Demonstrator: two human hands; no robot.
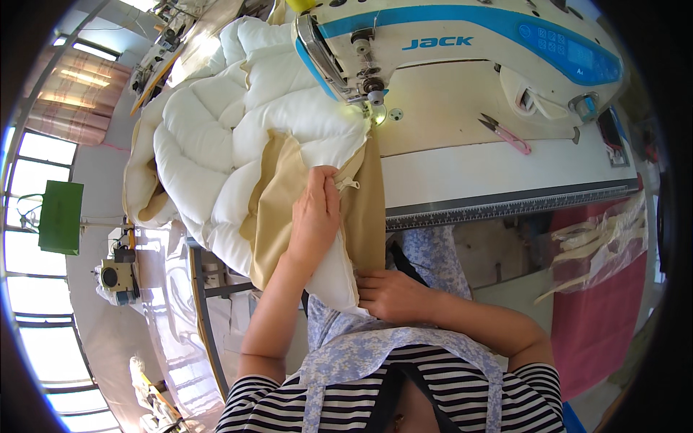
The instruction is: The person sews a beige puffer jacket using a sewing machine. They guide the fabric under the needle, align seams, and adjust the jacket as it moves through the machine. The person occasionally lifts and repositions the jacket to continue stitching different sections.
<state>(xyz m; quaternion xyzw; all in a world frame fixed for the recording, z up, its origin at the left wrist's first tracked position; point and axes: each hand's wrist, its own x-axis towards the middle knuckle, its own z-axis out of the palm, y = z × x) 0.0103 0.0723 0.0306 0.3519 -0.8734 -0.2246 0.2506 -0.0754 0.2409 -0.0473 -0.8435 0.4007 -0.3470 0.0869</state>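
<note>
A puffy white quilted piece (209, 137) with tan fabric (273, 195) along it lies over the left of the sewing table, reaching up to the needle area (372, 112) of a white and blue sewing machine (462, 29). My left hand (316, 213) grips the edge of the white and tan layers beside a pale zipper with its pull (349, 185). Lower down, my right hand (390, 296) pinches the hanging end of that edge near my lap. Pink-handled snips (505, 134) lie on the table right of the needle.
A long ruler strip (505, 206) runs along the table's front edge. A pink cloth (599, 303) and clear plastic bag (592, 245) are at the right. Another machine (115, 278), a green bag (61, 216) and windows stand at the left. My apron (325, 339) is below.
</note>
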